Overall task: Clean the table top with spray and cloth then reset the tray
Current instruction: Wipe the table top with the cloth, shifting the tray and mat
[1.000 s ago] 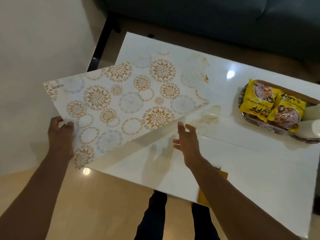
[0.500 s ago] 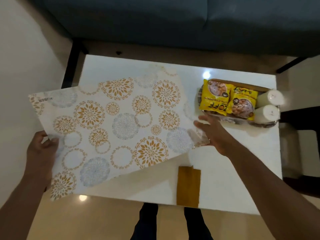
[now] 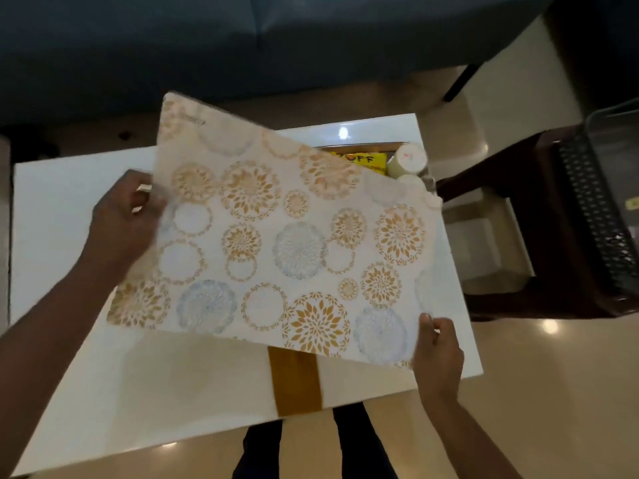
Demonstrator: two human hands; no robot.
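Observation:
A white table mat printed with gold and grey-blue floral circles is lifted above the white table top. My left hand grips its left edge. My right hand pinches its near right corner. The mat hides most of the tray at the table's far right, where a yellow snack packet and two white cups show above the mat's edge. A folded mustard-yellow cloth lies at the table's near edge, partly under the mat. No spray bottle is in view.
A dark blue sofa runs along the far side of the table. To the right stands a dark brown stool carrying a black perforated basket. My legs are below the near table edge, on a beige glossy floor.
The mat has swung from the table's left side over to the right and now covers most of the tray. My right hand moved from the mat's right edge to its near right corner.

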